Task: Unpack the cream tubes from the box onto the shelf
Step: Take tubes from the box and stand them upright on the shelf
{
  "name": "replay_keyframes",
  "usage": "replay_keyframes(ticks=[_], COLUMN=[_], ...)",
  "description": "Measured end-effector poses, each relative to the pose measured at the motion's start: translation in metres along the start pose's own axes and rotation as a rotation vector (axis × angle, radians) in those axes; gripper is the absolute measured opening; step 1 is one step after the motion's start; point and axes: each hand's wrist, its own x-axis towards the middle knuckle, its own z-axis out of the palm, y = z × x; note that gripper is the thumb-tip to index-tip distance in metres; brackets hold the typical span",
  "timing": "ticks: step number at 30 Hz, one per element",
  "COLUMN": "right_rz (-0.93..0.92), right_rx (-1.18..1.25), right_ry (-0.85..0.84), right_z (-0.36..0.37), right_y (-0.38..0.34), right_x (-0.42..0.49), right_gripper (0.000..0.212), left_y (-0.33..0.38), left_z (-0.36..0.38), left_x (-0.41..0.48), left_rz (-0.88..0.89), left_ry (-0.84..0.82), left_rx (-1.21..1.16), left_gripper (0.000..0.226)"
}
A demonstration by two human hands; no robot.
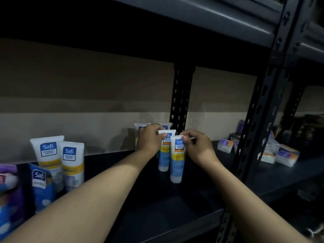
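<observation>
Several white, yellow and blue cream tubes stand cap-down on the dark shelf (157,204). My right hand (198,146) pinches the top seam of the front tube (177,162). My left hand (150,139) pinches the top of the tube behind it (164,155). Two more tubes stand further back, one (138,128) mostly hidden by my left hand, the other (166,126) near the post. The box is not in view.
Two larger white tubes (47,155) (72,163) stand at the left, with blue (42,186) and purple packs (8,190) in front. A black slotted upright (250,137) divides the shelving; small wrapped packets (287,155) lie on the right bay. A back post (180,99) rises behind the tubes.
</observation>
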Motion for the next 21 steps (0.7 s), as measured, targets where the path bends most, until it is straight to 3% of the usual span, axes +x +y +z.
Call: replay_keyframes(ticks=[11,14,18,21], right_rz=[0.011,0.051,0.267,0.318], right_rx=[0.080,0.145,0.300,0.134], right_ry=[-0.036,-0.007,0.008,-0.090], right_z=[-0.002,-0.003,0.010,0.025], right_y=[0.000,0.000,0.011,0.025], right_x=[-0.011,-0.025,-0.055,-0.069], right_gripper=[0.017,0.032,0.058,0.076], left_y=[-0.007,-0.013,-0.034,-0.051], left_z=[-0.003,-0.001,0.009,0.018], left_x=[-0.012,-0.015,-0.027,-0.040], left_rz=[-0.005,-0.054,-0.161,-0.247], left_ry=[-0.072,-0.103,-0.167,-0.231], left_rx=[0.034,0.033,0.040,0.011], left_gripper=[0.030,0.029,0.031,0.047])
